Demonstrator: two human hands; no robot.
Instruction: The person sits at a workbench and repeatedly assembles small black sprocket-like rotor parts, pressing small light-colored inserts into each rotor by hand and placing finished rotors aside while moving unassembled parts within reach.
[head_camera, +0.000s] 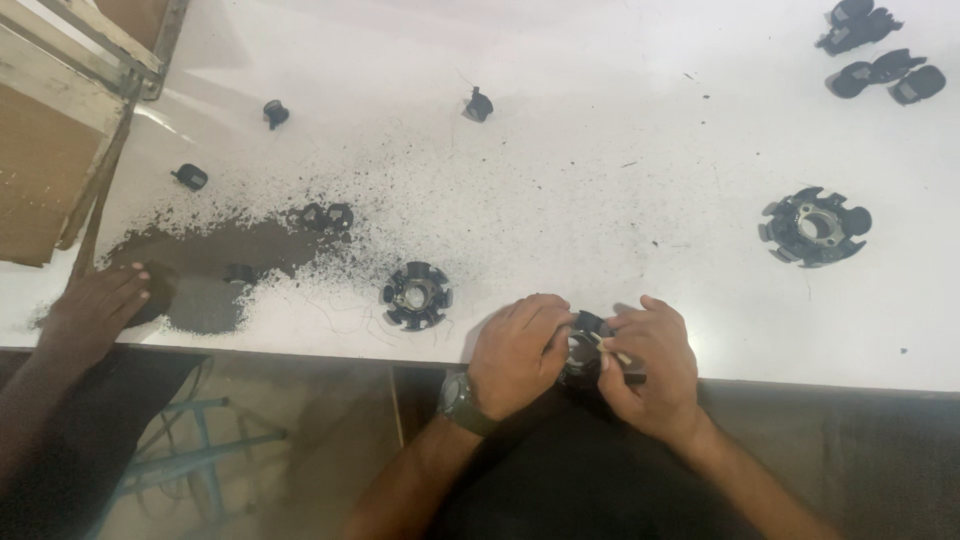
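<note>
1. Far left, another person's hand (100, 300) rests flat on the white desk (600, 130) at the edge of a spread of dark powder (215, 265); a wooden crate (50, 130) stands beyond it.
2. Small black loose pieces (190, 177) lie scattered past the powder, apart from one another.
3. Left of centre, a black round toothed part (416, 295) lies flat on the desk, touched by no hand, just left of the person's hands.
4. At the near edge of the desk, the left hand (520, 350), a watch on its wrist, has its grip closed around a similar black round part (583, 350), fingers curled over its left side.
5. The right hand (650, 365) closes on the same part from the right and pinches a thin pale stick (612, 350) against it. By my reading, this piece is mid-work, not yet set down.
6. Further right, another toothed part (815, 226) lies alone; whether it is finished, I cannot tell.
7. Far right corner, several black pieces (880, 70) sit in a loose cluster, seemingly waiting.
</note>
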